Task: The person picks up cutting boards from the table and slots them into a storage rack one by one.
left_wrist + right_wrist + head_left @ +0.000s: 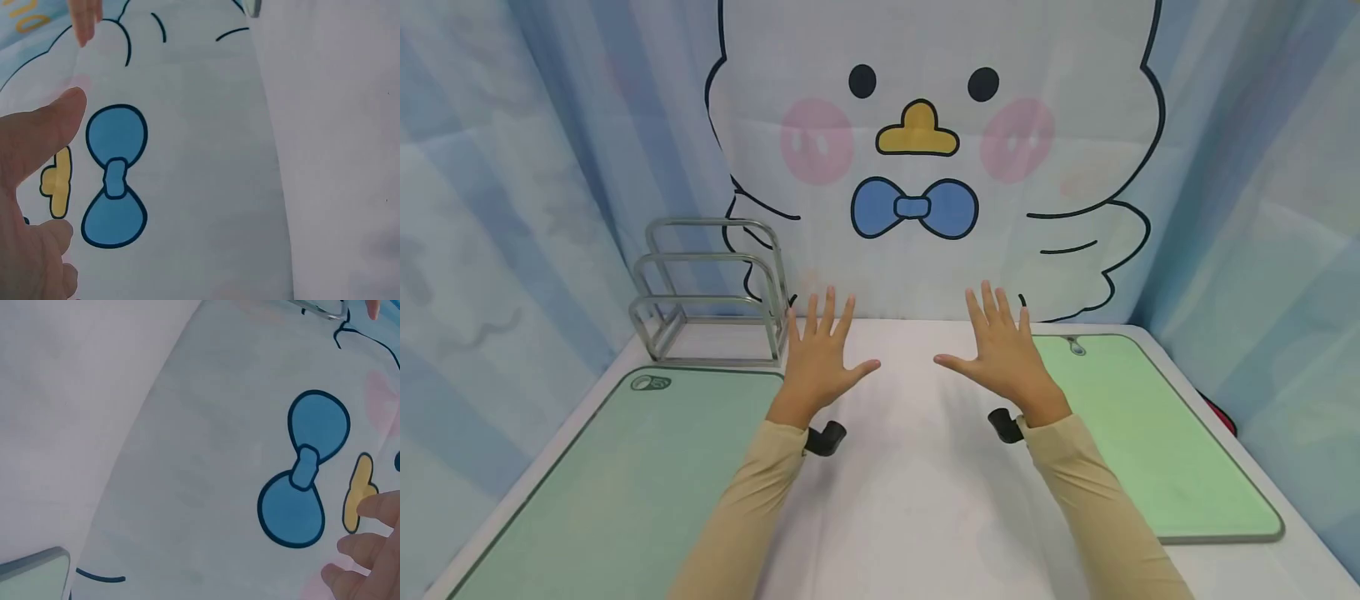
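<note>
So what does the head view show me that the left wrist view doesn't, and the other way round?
Only the head view: the metal rack, the grey-green board on the left and the beige sleeves.

Only the left wrist view: orange markings on the backdrop, in the picture's upper-left corner.

Both: the left hand, the right hand (just some fingers in the wrist view), the blue bow tie and yellow beak printed on the backdrop, and the white tabletop.
</note>
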The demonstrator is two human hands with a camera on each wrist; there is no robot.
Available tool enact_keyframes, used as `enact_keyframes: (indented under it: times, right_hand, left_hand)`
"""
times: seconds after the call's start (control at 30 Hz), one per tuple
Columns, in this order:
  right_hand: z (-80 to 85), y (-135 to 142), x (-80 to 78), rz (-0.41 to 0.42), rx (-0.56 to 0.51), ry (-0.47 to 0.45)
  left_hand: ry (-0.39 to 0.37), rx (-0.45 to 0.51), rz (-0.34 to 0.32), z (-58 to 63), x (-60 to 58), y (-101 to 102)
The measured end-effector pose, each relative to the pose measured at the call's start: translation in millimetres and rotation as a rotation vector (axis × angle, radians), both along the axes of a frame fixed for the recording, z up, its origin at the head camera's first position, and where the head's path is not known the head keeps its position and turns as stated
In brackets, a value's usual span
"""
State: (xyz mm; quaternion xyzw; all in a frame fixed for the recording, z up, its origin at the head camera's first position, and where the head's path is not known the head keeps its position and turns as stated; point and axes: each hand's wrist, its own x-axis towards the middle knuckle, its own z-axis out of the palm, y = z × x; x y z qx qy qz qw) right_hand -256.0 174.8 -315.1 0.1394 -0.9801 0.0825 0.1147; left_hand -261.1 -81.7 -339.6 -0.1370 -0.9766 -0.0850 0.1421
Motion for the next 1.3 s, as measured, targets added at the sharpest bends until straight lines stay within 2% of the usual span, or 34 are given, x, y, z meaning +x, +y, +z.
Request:
enact_keyframes:
  times: [0.37, 0.7, 0.83, 1.07, 1.3]
  right_hand:
    - [-2.5, -22, -9.8, 0.019, -0.014, -0.007]
    - [1.8, -55, -25.3, 0.059, 0.006, 0.053]
    - [4.9, -71, -31.1, 0.083, 0.011, 0.084]
    - [7.6, -100, -38.9, 0.169, 0.024, 0.151]
    - [10.3, -125, -51.2, 0.219, 0.024, 0.174]
  left_hand:
    - [-0.001, 0.007, 0.036, -7.0, -11.5, -31]
    - [0.088, -0.072, 0.078, -7.0, -28.5, -72]
    - [0.133, -0.048, 0.067, -6.3, -35.4, -88]
    - [0.175, 0.053, 0.051, 1.3, -45.3, -121]
    - [0.171, 0.033, 0.068, 6.7, -54.6, -156]
